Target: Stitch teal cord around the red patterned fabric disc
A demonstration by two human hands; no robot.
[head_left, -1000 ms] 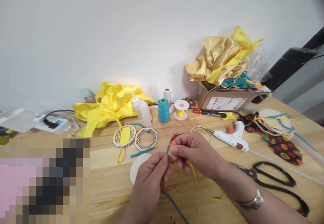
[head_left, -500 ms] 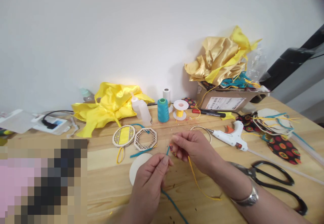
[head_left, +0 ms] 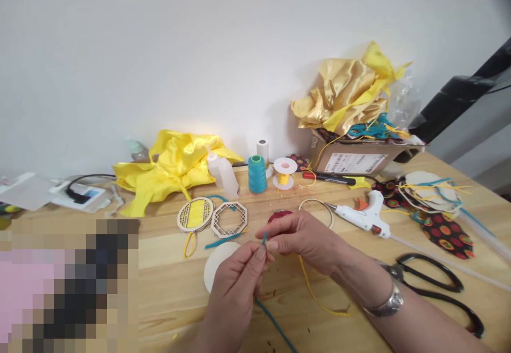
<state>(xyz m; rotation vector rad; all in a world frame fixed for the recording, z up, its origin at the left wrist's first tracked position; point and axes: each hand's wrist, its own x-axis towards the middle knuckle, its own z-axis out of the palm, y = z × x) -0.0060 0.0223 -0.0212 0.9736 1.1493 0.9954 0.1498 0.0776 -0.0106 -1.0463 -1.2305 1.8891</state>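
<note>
My left hand [head_left: 239,281] pinches a teal cord [head_left: 271,318] between thumb and forefinger. The cord's short end stands up from the pinch, and its long part trails down toward me. Close against it is my right hand [head_left: 305,238], its thumb and forefinger on either side of the cord tip. A dark red fabric piece [head_left: 280,214] shows behind the right fingers, apparently held in them; most of it is hidden. From beneath that hand a yellow cord [head_left: 313,290] hangs to the table. Partly under my left hand lies a white disc [head_left: 213,268].
Two wooden lattice frames [head_left: 229,220] lie beyond my hands, near a teal thread spool [head_left: 257,174]. To the right are a wooden ring [head_left: 332,214], a glue gun [head_left: 369,214] and black-handled scissors [head_left: 433,284]. A cardboard box [head_left: 351,156] of fabric stands behind.
My right hand has turned and come left, bringing thumb and forefinger to the teal cord's tip. The fabric piece has shifted up behind its fingers. My left hand stays nearly still.
</note>
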